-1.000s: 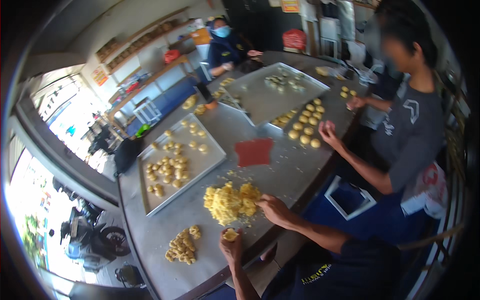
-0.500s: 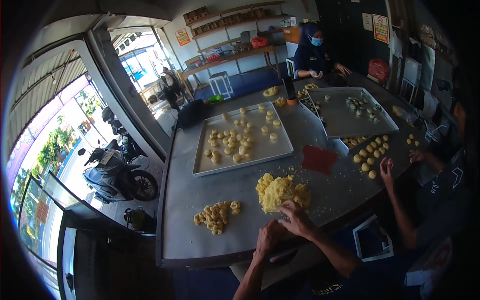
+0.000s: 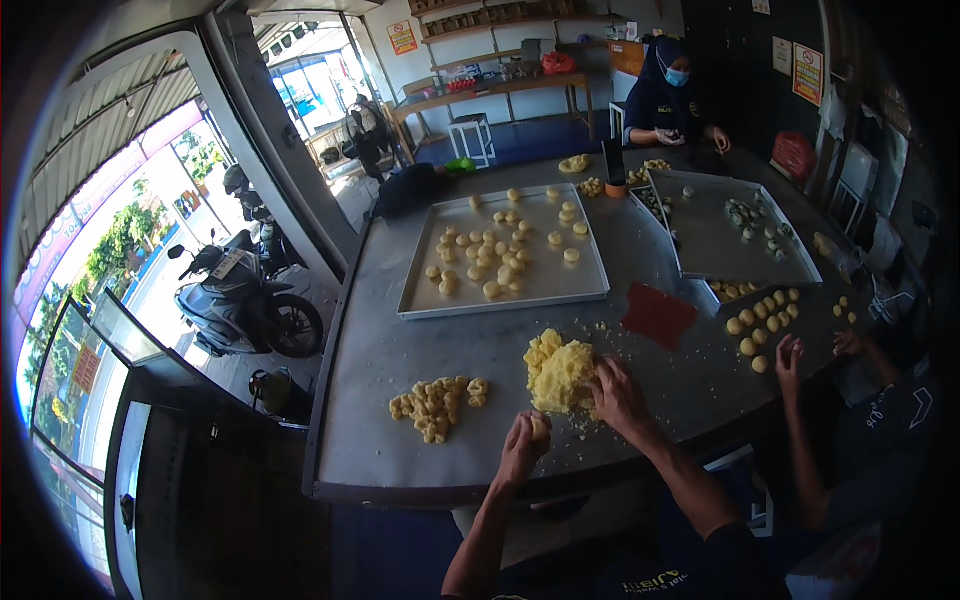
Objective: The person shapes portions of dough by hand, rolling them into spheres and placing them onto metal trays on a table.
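My left hand (image 3: pixel 520 450) is closed around a small piece of pale dough (image 3: pixel 540 428) just above the table's front edge. With its fingers curled into the right side of a crumbly yellow mound (image 3: pixel 560 370), my right hand (image 3: pixel 622 398) grips some of that mixture; its fingertips are partly hidden. Left of the mound lies a heap of small tan dough pieces (image 3: pixel 428 408). Behind it, a large metal tray (image 3: pixel 420 292) bears many scattered pale dough balls (image 3: pixel 490 245).
A red scraper sheet (image 3: pixel 658 316) lies right of the mound. Farther right, a tray (image 3: pixel 700 255) with greenish pieces overlaps another, beside rows of dough balls (image 3: pixel 765 320). A co-worker's hands (image 3: pixel 790 365) are at the right edge; another masked person (image 3: pixel 665 95) works across the table.
My right hand has left my left hand and moved right into the yellow mound. My left hand has turned, showing the dough in it. The whole view has shifted slightly.
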`<state>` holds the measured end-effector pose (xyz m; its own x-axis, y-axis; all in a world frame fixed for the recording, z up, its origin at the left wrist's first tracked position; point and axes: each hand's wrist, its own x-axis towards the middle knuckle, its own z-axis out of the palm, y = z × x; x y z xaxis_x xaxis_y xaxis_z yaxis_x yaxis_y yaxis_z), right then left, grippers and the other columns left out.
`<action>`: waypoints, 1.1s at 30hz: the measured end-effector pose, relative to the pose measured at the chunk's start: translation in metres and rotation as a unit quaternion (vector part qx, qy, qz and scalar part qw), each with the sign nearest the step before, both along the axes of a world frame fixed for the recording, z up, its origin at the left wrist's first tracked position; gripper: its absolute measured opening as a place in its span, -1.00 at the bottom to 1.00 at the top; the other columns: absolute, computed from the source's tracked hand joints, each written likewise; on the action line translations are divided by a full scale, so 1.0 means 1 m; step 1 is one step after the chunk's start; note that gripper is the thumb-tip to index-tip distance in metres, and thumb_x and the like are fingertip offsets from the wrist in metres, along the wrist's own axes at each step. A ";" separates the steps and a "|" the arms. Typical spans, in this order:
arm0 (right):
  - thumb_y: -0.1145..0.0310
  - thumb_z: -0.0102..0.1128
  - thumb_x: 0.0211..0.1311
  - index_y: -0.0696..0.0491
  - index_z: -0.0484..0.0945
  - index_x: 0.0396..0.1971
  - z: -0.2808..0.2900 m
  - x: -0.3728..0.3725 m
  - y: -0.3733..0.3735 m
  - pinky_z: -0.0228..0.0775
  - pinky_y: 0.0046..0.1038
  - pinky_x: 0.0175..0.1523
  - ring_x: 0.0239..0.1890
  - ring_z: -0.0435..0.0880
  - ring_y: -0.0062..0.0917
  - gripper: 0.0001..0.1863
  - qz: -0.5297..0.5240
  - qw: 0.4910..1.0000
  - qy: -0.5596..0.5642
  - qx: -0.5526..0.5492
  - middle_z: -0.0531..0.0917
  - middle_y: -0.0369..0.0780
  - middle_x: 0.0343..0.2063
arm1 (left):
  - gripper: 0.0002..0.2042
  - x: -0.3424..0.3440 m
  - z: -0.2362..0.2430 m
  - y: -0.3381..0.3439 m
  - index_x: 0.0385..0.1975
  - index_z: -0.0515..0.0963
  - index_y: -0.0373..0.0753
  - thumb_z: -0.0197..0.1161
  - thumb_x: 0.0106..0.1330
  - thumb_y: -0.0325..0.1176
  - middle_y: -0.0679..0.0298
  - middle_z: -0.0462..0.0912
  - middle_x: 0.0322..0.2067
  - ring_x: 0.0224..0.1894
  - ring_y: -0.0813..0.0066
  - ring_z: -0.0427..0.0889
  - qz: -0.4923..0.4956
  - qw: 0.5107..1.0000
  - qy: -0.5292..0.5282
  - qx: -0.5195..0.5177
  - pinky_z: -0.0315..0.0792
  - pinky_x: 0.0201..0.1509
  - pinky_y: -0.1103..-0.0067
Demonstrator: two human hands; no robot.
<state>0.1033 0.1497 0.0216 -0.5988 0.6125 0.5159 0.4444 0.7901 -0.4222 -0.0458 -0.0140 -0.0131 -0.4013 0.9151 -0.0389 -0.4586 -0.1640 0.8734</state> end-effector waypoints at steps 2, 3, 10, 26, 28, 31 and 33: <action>0.40 0.25 0.22 0.26 0.49 -0.09 0.000 0.002 0.002 0.47 -0.22 0.09 0.02 0.56 -0.10 -0.68 0.006 1.000 0.003 -0.021 0.57 0.02 -0.07 | -0.77 0.009 0.032 -0.007 -0.22 0.39 -0.21 -0.01 0.55 -0.17 0.44 0.35 -0.41 -0.50 0.68 0.26 -0.006 1.000 0.025 -0.009 0.23 -0.43 0.67; 0.42 0.24 0.22 0.25 0.51 -0.13 0.000 0.003 0.003 0.47 -0.23 0.08 0.01 0.57 -0.11 -0.72 0.009 0.999 0.006 -0.031 0.58 0.01 -0.08 | -0.77 0.006 0.026 -0.009 -0.19 0.40 -0.22 -0.01 0.55 -0.17 0.44 0.34 -0.41 -0.50 0.68 0.26 -0.024 1.000 -0.009 0.012 0.23 -0.42 0.68; 0.49 0.23 0.20 0.20 0.57 -0.19 0.011 0.025 0.017 0.48 -0.22 0.04 -0.02 0.58 -0.09 -0.81 0.043 0.996 -0.007 -0.075 0.64 -0.03 -0.15 | -0.73 -0.012 0.032 -0.021 -0.04 0.43 -0.26 -0.04 0.56 -0.18 0.38 0.47 -0.28 -0.42 0.67 0.31 -0.034 0.993 -0.100 0.047 0.23 -0.36 0.71; 0.57 0.03 0.27 0.28 0.30 0.22 -0.025 0.050 -0.042 0.34 -0.16 0.21 0.13 0.42 0.03 -0.51 -0.044 0.996 -0.043 -0.071 0.40 0.10 0.15 | -0.80 -0.037 0.026 -0.042 -0.08 0.49 -0.21 0.19 0.35 -0.37 0.10 0.58 -0.24 -0.25 0.04 0.57 0.107 0.659 0.744 -0.010 0.48 -0.11 0.35; 0.56 0.01 0.29 0.28 0.25 0.25 -0.026 0.049 -0.049 0.30 -0.14 0.24 0.15 0.38 0.07 -0.48 -0.044 0.996 -0.049 -0.068 0.33 0.14 0.20 | -0.79 -0.043 0.016 -0.050 -0.06 0.50 -0.23 0.21 0.34 -0.40 0.09 0.64 -0.25 -0.21 0.04 0.62 0.117 0.709 0.692 -0.066 0.50 -0.09 0.32; 0.54 0.05 0.29 0.25 0.23 0.27 -0.024 0.046 -0.049 0.28 -0.13 0.25 0.17 0.35 0.09 -0.46 -0.041 0.994 -0.035 -0.096 0.27 0.16 0.22 | -0.82 -0.041 0.011 -0.058 -0.10 0.49 -0.26 0.19 0.35 -0.40 0.05 0.68 -0.26 -0.18 0.04 0.66 0.141 0.745 0.642 -0.116 0.52 -0.10 0.31; 0.53 0.10 0.28 0.19 0.24 0.28 -0.031 0.046 -0.040 0.28 -0.13 0.22 0.16 0.36 0.08 -0.45 -0.040 0.995 -0.003 -0.093 0.30 0.14 0.20 | -0.84 -0.028 0.025 -0.062 -0.14 0.47 -0.28 0.13 0.39 -0.36 0.00 0.67 -0.28 -0.17 0.00 0.65 0.131 0.780 0.589 -0.163 0.52 -0.12 0.28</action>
<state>0.1492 0.1101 -0.0091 -0.5468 0.7435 0.3849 0.5063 0.6598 -0.5552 -0.0741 -0.0756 0.0118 -0.5056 0.8146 0.2841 0.7064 0.2019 0.6784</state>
